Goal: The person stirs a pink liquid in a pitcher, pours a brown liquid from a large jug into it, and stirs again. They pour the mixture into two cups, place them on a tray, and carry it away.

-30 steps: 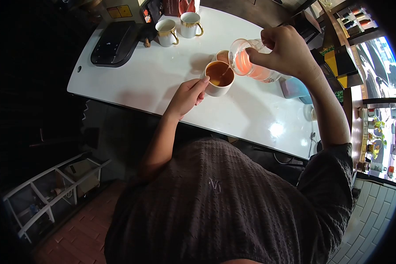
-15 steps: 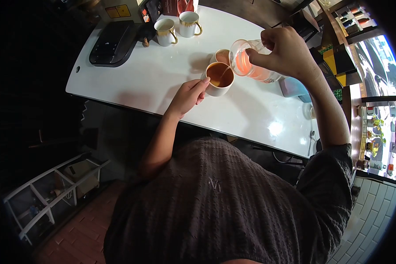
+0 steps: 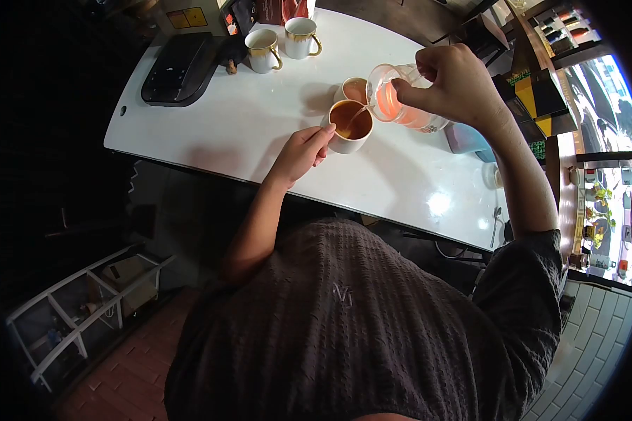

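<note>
My left hand [image 3: 305,153] is closed on the near left side of a white mug [image 3: 345,144], which holds an orange-brown liquid. Over the mug's far right rim, my right hand [image 3: 456,84] grips a clear glass jug [image 3: 407,116] by its handle. The jug is tilted to the left with pinkish-orange liquid inside, and a thin stream runs from its lip into the mug. Just behind the held mug stands a second cup [image 3: 354,89] with a lighter orange-brown surface, partly hidden by the mug and the jug.
Two white mugs with gold trim [image 3: 262,59] stand at the back of the white table [image 3: 211,133]. A black flat device [image 3: 179,70] sits at the left. On the right are a bluish container [image 3: 468,137], partly behind my arm, and a spoon [image 3: 496,223].
Almost nothing differs. Liquid still streams from the jug into the mug, and both hands keep nearly the same place.
</note>
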{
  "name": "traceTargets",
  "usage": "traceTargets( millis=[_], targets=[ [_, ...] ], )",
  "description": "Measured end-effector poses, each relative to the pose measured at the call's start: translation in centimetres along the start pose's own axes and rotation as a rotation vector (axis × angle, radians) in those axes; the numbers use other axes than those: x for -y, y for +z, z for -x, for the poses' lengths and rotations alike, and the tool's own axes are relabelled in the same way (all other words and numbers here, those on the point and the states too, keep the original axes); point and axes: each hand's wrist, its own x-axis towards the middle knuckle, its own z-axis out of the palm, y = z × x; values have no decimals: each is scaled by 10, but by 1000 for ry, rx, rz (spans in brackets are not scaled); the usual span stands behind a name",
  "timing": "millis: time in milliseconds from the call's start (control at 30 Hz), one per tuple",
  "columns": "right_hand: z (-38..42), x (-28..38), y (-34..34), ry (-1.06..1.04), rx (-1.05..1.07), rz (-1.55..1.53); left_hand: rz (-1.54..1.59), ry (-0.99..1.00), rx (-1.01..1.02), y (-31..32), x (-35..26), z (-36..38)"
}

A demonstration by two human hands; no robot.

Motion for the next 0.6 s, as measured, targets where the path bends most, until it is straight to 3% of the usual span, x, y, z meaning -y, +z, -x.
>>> traceTargets(
  millis=[600],
  targets=[
    [2,1,1,1,8,33,-3,15,-21,1,1,0]
  ],
)
